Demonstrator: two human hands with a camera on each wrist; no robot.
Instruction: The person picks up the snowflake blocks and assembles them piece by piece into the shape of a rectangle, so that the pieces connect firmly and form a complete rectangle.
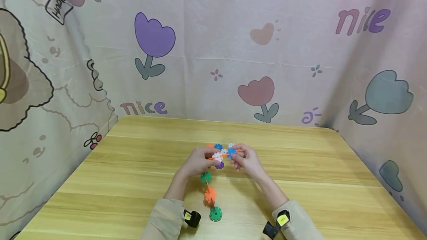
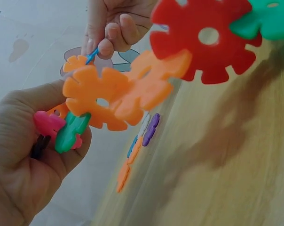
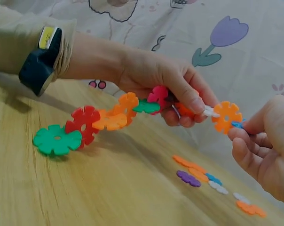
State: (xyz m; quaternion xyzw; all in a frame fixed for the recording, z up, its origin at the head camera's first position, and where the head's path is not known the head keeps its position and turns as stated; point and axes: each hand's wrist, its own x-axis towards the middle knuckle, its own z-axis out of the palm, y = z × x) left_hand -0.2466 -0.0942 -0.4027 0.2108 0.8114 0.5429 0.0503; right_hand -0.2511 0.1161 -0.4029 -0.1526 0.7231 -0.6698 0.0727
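A chain of flower-shaped plastic discs with slotted rims hangs from my left hand [image 1: 197, 161], whose thumb and fingers pinch it near its far end. In the right wrist view the chain runs from a green disc [image 3: 50, 146] through a red disc [image 3: 81, 117], orange, green and pink ones into that hand. Beyond the left fingertips, a white disc [image 3: 209, 111] joins an orange disc [image 3: 222, 123]. My right hand [image 1: 249, 161] pinches a blue disc [image 1: 231, 153], which meets the orange disc's edge. The left fingers hide part of the chain.
Several loose discs lie on the wooden table [image 1: 133, 180] beyond the hands, among them a purple disc [image 3: 188, 179] and a white disc [image 3: 218, 188]. A patterned curtain [image 1: 207, 40] hangs behind the table and along its sides.
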